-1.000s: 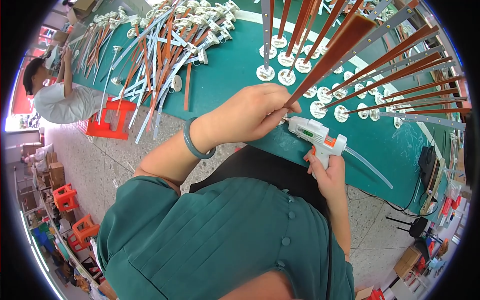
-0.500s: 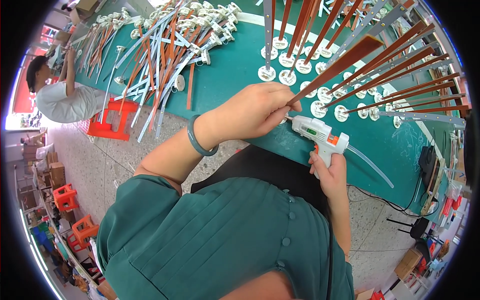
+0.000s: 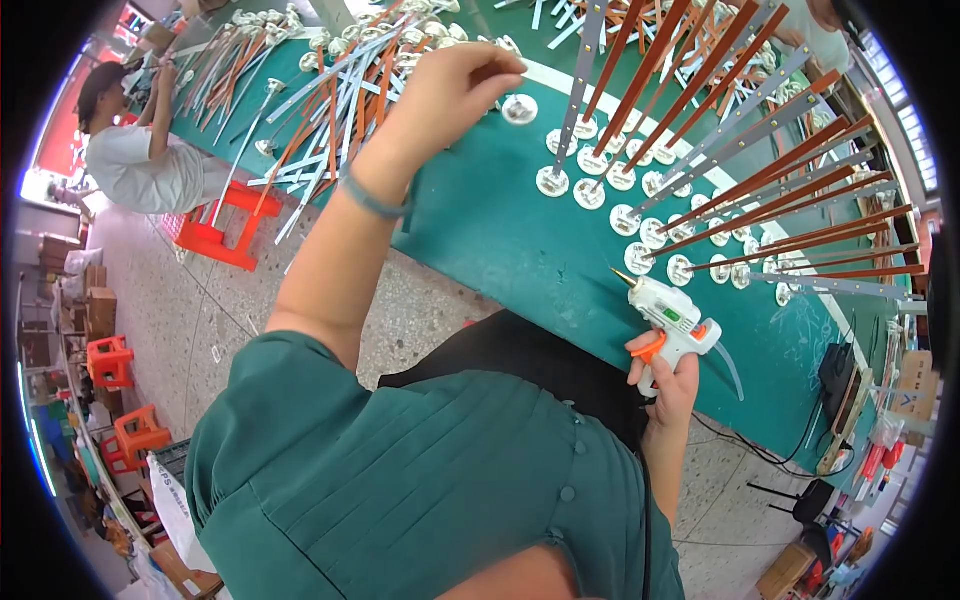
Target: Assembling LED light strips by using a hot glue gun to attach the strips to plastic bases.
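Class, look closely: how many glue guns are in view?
1: the white glue gun, in the person's right hand, at the green table. Any others may be hidden.

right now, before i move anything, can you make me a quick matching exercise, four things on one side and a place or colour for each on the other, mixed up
Things:
1. glue gun
2. bracelet
3. tabletop
4. plastic stool by the co-worker at far left

Places and colours:
a. green
b. around the wrist of the left hand
c. red
d. gripped in the right hand

Right pairs: 1-d, 2-b, 3-a, 4-c
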`<state>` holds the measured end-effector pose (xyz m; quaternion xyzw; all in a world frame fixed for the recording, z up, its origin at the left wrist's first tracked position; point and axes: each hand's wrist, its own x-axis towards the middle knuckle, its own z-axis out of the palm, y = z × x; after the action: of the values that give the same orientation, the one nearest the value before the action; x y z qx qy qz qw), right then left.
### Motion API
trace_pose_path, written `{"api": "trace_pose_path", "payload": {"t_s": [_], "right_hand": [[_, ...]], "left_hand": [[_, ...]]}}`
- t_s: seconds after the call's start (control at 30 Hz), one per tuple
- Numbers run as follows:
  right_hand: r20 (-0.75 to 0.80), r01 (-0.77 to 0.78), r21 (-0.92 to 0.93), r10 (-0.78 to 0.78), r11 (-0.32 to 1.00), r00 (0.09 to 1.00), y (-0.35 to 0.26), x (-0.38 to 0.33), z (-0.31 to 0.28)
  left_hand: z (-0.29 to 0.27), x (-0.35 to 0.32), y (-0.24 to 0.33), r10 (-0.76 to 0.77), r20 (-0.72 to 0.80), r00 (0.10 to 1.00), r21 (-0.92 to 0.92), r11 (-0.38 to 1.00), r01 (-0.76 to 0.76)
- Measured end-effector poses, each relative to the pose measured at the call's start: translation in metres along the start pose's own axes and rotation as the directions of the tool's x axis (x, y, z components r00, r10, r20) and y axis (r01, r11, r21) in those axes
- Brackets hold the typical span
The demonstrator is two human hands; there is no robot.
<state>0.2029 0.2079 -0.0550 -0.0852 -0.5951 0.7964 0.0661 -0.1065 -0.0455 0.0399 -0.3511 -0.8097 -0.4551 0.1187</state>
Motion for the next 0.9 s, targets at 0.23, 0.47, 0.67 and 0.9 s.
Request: {"api": "trace_pose_path", "payload": {"t_s": [0.23, 0.47, 0.67, 0.9], "right_hand": [[-0.04, 0.052, -0.003, -0.052, 0.999, 0.998, 0.008, -0.008, -0.003], [-0.045, 0.038, -0.012, -0.038, 0.999, 0.998, 0.005, -0.005, -0.002], [-0.055, 0.058, -0.04, -0.061, 0.997, 0.997, 0.009, -0.008, -0.003], [-0.056, 0.066, -0.029, -0.067, 0.997, 0.996, 0.007, -0.009, -0.001]], "left_hand": [[0.064, 0.055, -0.042, 0.016, 0.082, 0.997, 0.088, 0.996, -0.023], [0.076, 0.072, -0.06, 0.088, 0.104, 0.991, 0.033, 0.995, -0.092], [0.071, 0.069, -0.057, 0.119, 0.158, 0.98, 0.057, 0.99, -0.129], [0.078, 0.056, -0.064, 0.051, 0.153, 0.987, 0.053, 0.997, -0.059]]}}
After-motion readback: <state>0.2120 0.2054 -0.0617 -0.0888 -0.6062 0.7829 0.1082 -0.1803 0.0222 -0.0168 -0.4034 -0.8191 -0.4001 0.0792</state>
